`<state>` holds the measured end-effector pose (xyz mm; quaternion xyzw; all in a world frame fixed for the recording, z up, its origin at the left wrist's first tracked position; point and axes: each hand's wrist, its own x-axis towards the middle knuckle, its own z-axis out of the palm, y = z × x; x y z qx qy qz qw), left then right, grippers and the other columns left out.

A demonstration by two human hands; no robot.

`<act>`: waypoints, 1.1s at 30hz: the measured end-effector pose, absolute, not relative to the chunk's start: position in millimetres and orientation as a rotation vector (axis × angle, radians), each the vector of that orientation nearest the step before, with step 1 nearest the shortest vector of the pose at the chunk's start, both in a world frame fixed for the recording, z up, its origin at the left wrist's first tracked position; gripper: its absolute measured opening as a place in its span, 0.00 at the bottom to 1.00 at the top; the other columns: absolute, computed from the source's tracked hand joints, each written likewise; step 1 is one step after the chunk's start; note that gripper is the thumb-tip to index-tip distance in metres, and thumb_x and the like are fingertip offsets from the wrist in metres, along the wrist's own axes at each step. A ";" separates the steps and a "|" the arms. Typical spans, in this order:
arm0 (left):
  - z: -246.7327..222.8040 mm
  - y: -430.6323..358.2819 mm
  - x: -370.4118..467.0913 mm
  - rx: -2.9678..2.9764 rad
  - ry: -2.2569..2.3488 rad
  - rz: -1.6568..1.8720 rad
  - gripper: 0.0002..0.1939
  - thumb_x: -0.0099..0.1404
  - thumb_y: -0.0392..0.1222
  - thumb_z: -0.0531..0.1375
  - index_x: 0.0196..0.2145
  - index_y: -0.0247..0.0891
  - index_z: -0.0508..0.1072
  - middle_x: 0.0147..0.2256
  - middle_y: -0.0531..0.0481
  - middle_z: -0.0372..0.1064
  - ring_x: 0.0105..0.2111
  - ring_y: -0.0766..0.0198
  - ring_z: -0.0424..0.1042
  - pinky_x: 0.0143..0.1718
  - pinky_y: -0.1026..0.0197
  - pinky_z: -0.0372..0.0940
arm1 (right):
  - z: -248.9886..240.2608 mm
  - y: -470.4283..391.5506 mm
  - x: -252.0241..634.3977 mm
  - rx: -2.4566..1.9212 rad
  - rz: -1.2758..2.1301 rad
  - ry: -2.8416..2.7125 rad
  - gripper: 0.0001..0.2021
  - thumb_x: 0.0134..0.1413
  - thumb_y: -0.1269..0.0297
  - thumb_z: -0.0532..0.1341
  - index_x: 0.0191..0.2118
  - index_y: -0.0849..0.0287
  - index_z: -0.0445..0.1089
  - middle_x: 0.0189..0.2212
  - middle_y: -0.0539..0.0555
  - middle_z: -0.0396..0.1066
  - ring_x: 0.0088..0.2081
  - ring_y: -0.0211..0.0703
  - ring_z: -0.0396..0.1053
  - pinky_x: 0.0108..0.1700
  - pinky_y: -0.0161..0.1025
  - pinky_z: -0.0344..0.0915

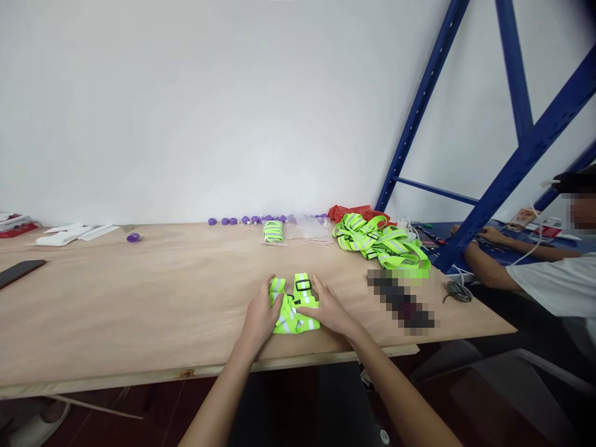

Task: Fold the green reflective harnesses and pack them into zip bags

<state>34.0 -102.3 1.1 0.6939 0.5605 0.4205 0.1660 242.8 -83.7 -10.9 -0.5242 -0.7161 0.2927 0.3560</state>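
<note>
On the wooden table in front of me lies a bunched neon-yellow reflective strap harness (289, 318) with silver bands. A black buckle (303, 285) shows on its upright end at the top right. My left hand (261, 315) grips the left side of the bundle, thumb over the fabric and fingers along the outer edge. On the opposite side, my right hand (331, 310) has its thumb pressed on the straps and its fingers beside the buckle end. Farther back sits a folded reflective bundle (273, 231) in a clear bag.
A loose heap of reflective straps (379, 241) lies at the back right, before a red bag (358, 213). Clear plastic bags (306, 226) and small purple items (226, 221) line the wall. Blue metal posts (488, 211) rise at right, near another person's arm (488, 266).
</note>
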 end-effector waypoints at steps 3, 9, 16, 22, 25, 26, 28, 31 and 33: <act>1.5 -107.5 40.9 2.181 1.395 1.264 0.14 0.71 0.38 0.52 0.53 0.40 0.69 0.46 0.43 0.74 0.46 0.53 0.73 0.47 0.53 0.67 | -15.8 -83.2 238.7 -1.136 0.995 -1.761 0.47 0.50 0.58 0.68 0.71 0.54 0.44 0.60 0.59 0.65 0.60 0.51 0.64 0.61 0.51 0.61; 17.7 -132.8 33.4 2.601 1.053 1.020 0.13 0.70 0.46 0.58 0.49 0.42 0.74 0.43 0.45 0.76 0.49 0.53 0.70 0.61 0.43 0.56 | -8.3 -92.5 232.7 -1.004 0.808 -1.913 0.19 0.57 0.67 0.62 0.54 0.55 0.71 0.49 0.56 0.70 0.52 0.47 0.69 0.55 0.46 0.65; 14.4 -154.8 14.5 2.749 1.018 0.718 0.25 0.71 0.34 0.54 0.64 0.46 0.61 0.55 0.45 0.71 0.60 0.54 0.63 0.68 0.36 0.40 | -6.0 -109.0 226.1 -1.040 0.403 -2.035 0.08 0.59 0.72 0.56 0.40 0.57 0.72 0.44 0.59 0.69 0.47 0.50 0.68 0.51 0.49 0.69; 1.4 -146.9 18.7 2.579 1.014 0.954 0.21 0.71 0.33 0.52 0.59 0.45 0.68 0.51 0.45 0.74 0.54 0.56 0.70 0.65 0.43 0.54 | 1.2 -116.8 230.1 -0.895 0.186 -2.352 0.21 0.58 0.75 0.53 0.57 0.59 0.65 0.63 0.61 0.61 0.69 0.57 0.46 0.66 0.62 0.52; 2.6 -143.0 24.9 2.385 1.146 1.046 0.20 0.71 0.37 0.55 0.59 0.45 0.68 0.51 0.43 0.71 0.51 0.55 0.71 0.57 0.48 0.66 | 7.9 -119.9 236.4 -0.882 0.346 -2.438 0.26 0.60 0.69 0.56 0.64 0.61 0.58 0.62 0.63 0.63 0.66 0.55 0.55 0.64 0.57 0.58; 3.8 -141.5 27.0 2.321 1.190 1.077 0.20 0.71 0.39 0.56 0.59 0.44 0.68 0.51 0.42 0.69 0.50 0.55 0.71 0.55 0.50 0.68 | 8.2 -120.8 238.1 -0.893 0.398 -2.442 0.27 0.59 0.66 0.58 0.63 0.61 0.58 0.62 0.64 0.63 0.64 0.55 0.58 0.63 0.55 0.60; 6.3 -137.9 30.8 2.240 1.245 1.135 0.20 0.70 0.40 0.57 0.59 0.43 0.68 0.52 0.40 0.65 0.52 0.54 0.70 0.53 0.51 0.69 | 5.2 -121.7 240.3 -0.938 0.478 -2.414 0.30 0.55 0.61 0.65 0.62 0.60 0.59 0.60 0.65 0.64 0.61 0.57 0.63 0.60 0.54 0.63; 9.2 -131.7 36.5 2.224 1.253 1.189 0.16 0.69 0.41 0.57 0.54 0.42 0.70 0.55 0.39 0.62 0.56 0.52 0.67 0.56 0.49 0.67 | -4.4 -120.7 239.1 -0.997 0.513 -2.337 0.42 0.44 0.54 0.72 0.62 0.61 0.55 0.57 0.66 0.66 0.56 0.58 0.67 0.56 0.53 0.66; 10.8 -128.8 42.2 2.214 1.237 1.197 0.15 0.70 0.40 0.56 0.53 0.42 0.71 0.53 0.40 0.64 0.54 0.53 0.68 0.55 0.49 0.67 | -9.6 -119.1 235.8 -1.007 0.479 -2.293 0.45 0.44 0.54 0.73 0.64 0.61 0.53 0.57 0.67 0.66 0.56 0.59 0.67 0.55 0.53 0.66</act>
